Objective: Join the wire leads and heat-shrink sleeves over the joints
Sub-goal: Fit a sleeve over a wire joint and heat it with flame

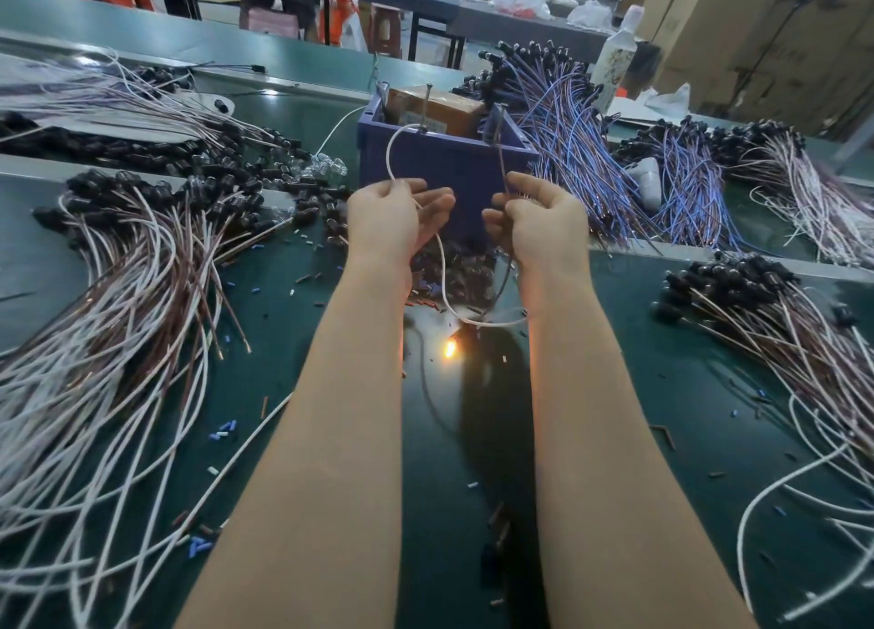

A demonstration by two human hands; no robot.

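**Fingers (pixel 437 201) gripping one lead in each hand**

Your left hand (pixel 395 216) is lying palm up, its thumb and curled fingers pinching the white lead (pixel 442 269). From the pinch, that lead is arching up toward the blue box (pixel 444 164) standing just beyond your fingertips. It is also running down across your palm, hanging below your wrists and curving over to the right.

Your right hand (pixel 539 224) is curling its fingers round the brown lead (pixel 500 155). This lead is rising from the fingers in front of the box and trailing down beneath them beside your wrist. The two sets of fingertips are facing each other across a narrow gap, not touching. It is not clear whether the two leads are meeting where they hang.

Directly under your fingers, a heap of black caps (pixel 456 269) is lying on the green table (pixel 662 415). Nearer you than that, between your forearms, an orange glow (pixel 449 349) is shining on the table top. Short sleeve pieces (pixel 224 429), blue, white and dark, are lying scattered nearer you and to the left of your left fingers.

A white-and-brown wire bundle (pixel 132 306) is spreading well to the left of your left fingers. Blue wires (pixel 591 155) are fanning out just right of your right fingers, beside the box.
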